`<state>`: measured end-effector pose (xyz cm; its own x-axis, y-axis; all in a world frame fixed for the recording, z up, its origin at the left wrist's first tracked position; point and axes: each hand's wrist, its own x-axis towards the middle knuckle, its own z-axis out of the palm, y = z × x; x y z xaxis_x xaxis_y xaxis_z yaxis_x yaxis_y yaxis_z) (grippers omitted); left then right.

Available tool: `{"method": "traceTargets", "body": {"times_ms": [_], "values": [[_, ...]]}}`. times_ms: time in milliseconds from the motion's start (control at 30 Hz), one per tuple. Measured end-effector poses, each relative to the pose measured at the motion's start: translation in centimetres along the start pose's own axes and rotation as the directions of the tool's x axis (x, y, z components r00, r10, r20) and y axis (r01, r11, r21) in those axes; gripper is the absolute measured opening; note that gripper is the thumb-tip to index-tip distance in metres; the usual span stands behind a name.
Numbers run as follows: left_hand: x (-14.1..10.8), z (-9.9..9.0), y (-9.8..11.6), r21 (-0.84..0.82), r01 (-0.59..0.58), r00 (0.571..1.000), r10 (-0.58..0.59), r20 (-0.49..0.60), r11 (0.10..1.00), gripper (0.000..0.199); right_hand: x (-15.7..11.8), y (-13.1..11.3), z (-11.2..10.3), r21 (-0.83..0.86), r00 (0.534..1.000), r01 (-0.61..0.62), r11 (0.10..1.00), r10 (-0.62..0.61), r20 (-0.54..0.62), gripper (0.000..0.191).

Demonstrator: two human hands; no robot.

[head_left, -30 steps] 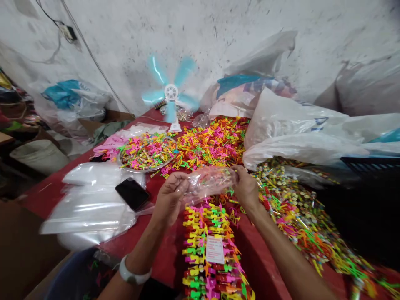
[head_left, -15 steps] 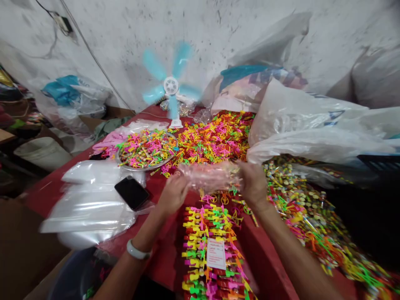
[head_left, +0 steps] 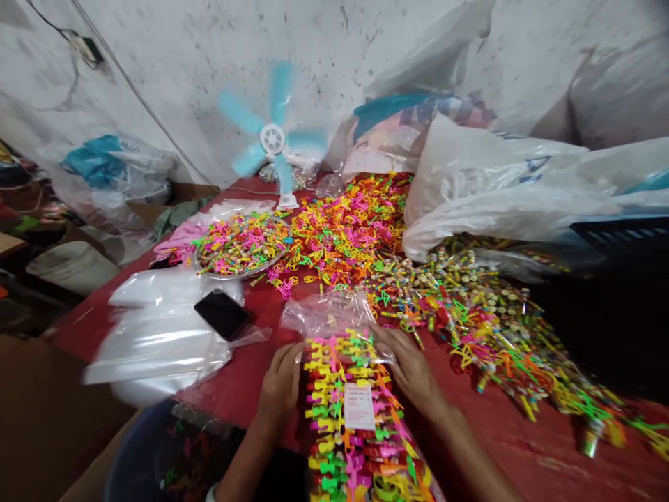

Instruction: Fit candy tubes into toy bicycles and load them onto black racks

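Observation:
A clear plastic bag lies loosely over the far end of a long stack of colourful plastic toys in neat rows. A white printed card sits on top of the stack. At the stack's left side, my left hand is closed on the bag's edge, its fingers together. My right hand closes on the bag's right edge, with its fingertips by the upper right corner of the stack.
A heap of loose toys and a filled metal tray lie behind. Clear bags and a black phone are at left. A fan spins at the back; white sacks stand right.
Both hands have come down and nearer with the bag, from above the loose toys to the stack's far end. The bag now lies over that end. The view has shifted slightly.

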<state>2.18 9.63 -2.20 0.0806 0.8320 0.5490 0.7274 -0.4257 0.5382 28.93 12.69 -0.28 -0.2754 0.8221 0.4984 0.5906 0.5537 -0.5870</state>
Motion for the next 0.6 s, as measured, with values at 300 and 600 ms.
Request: {"method": "traceTargets", "body": {"times_ms": [300,600], "values": [[-6.8,0.4,2.6,-0.141,0.345,0.934,-0.324,0.152,0.928,0.018,-10.3,-2.3,3.5,0.165,0.88,-0.356,0.92,0.389,-0.271,0.03],[-4.8,-1.9,3.5,-0.223,0.451,0.847,-0.336,0.413,0.864,0.023,-9.5,-4.4,2.1,0.402,0.779,-0.561,0.724,0.626,-0.041,0.017]]}}
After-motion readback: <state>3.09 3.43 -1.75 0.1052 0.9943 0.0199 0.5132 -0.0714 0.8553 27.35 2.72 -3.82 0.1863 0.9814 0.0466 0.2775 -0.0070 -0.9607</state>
